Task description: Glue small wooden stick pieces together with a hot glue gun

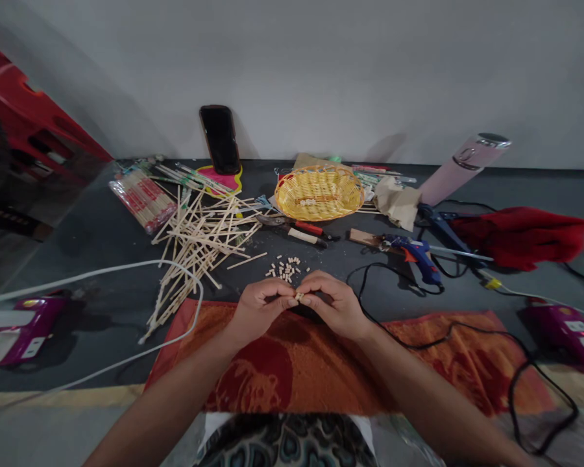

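Both hands meet over the near edge of the dark table, their fingertips pinched on a few short pale wooden stick pieces [300, 296] set side by side. My left hand [267, 303] is closed on the pieces from one side, my right hand [331, 302] from the other. Whether the pieces are joined is too small to tell. Just beyond the fingers lies a loose scatter of cut stick pieces [285, 267]. Farther off, pliers [305, 232] with one red and one pale handle rest in front of a yellow woven basket [321, 193].
Long wooden sticks [199, 240] are heaped at left beside packaged chopsticks [143, 198]. A blue glue gun [416, 256] lies at right, its black cord crossing an orange towel [340, 363]. A phone [220, 139] leans on the wall; a pink flask [460, 168] stands at right.
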Motion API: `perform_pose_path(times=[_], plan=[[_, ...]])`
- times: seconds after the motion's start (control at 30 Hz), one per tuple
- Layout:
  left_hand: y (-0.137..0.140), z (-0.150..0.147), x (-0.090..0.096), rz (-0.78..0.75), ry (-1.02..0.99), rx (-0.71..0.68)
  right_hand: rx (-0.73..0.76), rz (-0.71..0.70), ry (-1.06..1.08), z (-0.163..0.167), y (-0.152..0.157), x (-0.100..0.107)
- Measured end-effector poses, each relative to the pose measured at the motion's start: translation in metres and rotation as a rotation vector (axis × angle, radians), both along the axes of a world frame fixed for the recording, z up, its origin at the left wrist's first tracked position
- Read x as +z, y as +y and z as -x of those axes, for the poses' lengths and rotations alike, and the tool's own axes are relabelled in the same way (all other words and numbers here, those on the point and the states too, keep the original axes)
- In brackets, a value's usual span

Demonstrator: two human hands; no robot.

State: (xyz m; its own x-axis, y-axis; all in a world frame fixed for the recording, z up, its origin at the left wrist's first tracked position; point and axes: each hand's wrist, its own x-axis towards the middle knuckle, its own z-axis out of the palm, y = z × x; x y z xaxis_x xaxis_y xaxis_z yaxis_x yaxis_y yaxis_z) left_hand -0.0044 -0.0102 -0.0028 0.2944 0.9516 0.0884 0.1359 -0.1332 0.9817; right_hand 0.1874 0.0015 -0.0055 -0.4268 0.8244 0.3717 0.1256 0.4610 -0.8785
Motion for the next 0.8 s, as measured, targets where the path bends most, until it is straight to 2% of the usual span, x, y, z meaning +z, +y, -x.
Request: perform_pose_path(times=[0.37,0.57,0.8], plan=[[0.0024,0.0005,-0.0028,0.32,-0.151,-0.027,-0.016,-0.171,-0.125,-0.0026,0.0029,0.0015],[0.0023,-0.0014,0.0002,0.424,-0.203,-0.058,0.017,-0.164,-0.138,-0.0022,0.0016,0.0027],[0.0017,-0.0031,-0.0032,0.494,-0.266,-0.032,-0.022,-0.176,-0.129,-0.0021,0.0009,0.0002]])
